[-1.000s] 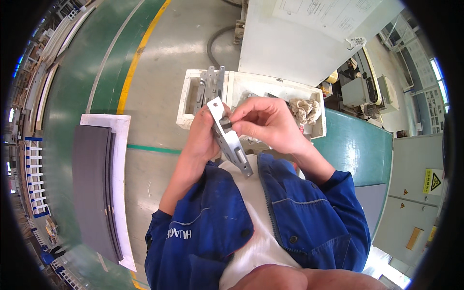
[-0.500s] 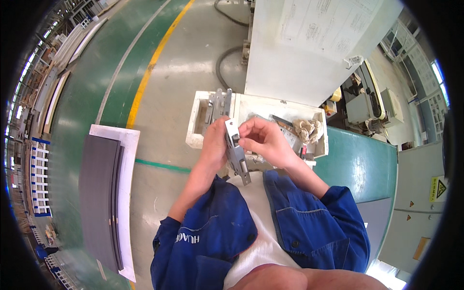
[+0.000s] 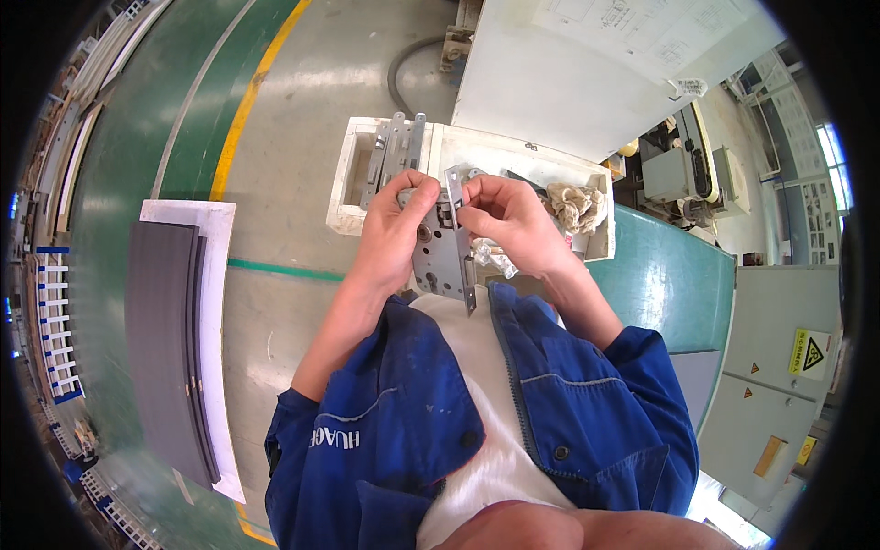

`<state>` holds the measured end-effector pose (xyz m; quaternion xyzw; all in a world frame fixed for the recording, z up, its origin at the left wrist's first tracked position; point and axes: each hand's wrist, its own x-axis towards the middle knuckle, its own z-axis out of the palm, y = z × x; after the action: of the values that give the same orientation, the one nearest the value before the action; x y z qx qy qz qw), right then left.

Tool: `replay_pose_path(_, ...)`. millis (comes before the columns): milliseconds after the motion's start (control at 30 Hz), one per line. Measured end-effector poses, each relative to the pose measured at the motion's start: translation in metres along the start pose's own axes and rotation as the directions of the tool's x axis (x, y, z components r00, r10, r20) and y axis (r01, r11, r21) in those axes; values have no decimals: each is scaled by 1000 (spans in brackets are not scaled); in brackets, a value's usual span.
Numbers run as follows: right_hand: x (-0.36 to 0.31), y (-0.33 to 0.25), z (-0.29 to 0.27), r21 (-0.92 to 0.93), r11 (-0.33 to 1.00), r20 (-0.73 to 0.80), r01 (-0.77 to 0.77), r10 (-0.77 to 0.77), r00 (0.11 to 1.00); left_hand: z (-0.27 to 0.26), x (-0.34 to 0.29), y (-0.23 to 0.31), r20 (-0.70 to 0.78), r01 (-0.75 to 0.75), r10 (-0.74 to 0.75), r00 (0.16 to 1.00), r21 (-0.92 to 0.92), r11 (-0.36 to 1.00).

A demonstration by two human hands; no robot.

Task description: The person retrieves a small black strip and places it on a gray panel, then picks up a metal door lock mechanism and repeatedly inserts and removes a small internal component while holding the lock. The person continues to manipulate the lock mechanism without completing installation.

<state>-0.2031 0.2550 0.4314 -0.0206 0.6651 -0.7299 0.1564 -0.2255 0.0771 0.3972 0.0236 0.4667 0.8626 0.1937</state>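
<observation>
A grey metal mortise lock (image 3: 440,266) is held up in front of my chest, its flat case with round holes facing up and its long narrow faceplate on the right side. My left hand (image 3: 396,225) grips the upper left of the case, thumb on top. At the faceplate, my right hand (image 3: 513,220) has thumb and forefinger pinched beside the latch opening; whatever lies between those fingertips is hidden. Just beyond my hands, several more mortise locks (image 3: 396,147) stand in the left compartment of a white box (image 3: 346,174).
The box's right compartment holds a crumpled rag (image 3: 576,206) and a clear plastic bag (image 3: 495,258). A white panel (image 3: 550,82) rises behind the box. Dark grey boards (image 3: 165,348) lie on a white sheet at left. A green surface (image 3: 674,275) stretches right, near grey cabinets (image 3: 775,321).
The mortise lock has been turned, so its flat case now shows instead of mainly its narrow faceplate. My left thumb has come over the top of the case. The whole view has shifted slightly.
</observation>
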Motion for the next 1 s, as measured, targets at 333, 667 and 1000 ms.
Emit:
replay_pose_path(333,-4,3,-5,228,964,72,-133,120,990,-9,-13,2,139,198,-172,975,-201,959)
replay_pose_path(667,-5,9,7,254,956,37,-149,144,989,-15,-22,-1,132,278,-250,959,-276,920)
replay_pose_path(1000,-5,3,8,278,945,63,-170,159,985,-12,-28,8,157,252,-223,962,-200,947)
